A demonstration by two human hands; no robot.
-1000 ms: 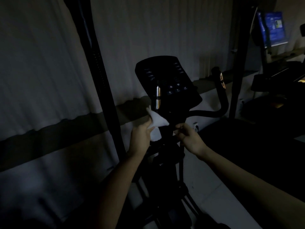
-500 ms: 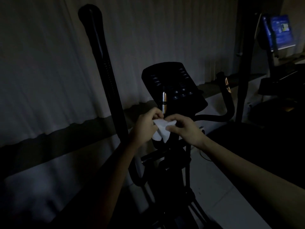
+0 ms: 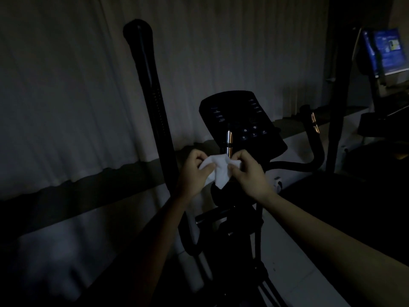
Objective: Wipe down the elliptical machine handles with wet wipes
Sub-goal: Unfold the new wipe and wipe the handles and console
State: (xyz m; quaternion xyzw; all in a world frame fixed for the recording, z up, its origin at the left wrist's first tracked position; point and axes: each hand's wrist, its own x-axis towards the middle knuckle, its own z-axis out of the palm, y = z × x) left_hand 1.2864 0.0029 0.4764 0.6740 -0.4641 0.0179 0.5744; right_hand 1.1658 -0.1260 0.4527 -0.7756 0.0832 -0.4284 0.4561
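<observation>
In a dim gym, a person's left hand (image 3: 194, 171) and right hand (image 3: 247, 171) each pinch an edge of a white wet wipe (image 3: 218, 171), fingers curled, just near of the elliptical's chrome-banded fixed handle (image 3: 229, 140). They appear to be readying it; next comes wrapping that handle. 1 second ago only the left hand held it.

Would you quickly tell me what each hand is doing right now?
Left hand: pinching the wet wipe.
Right hand: pinching the same wipe's other side.
</observation>
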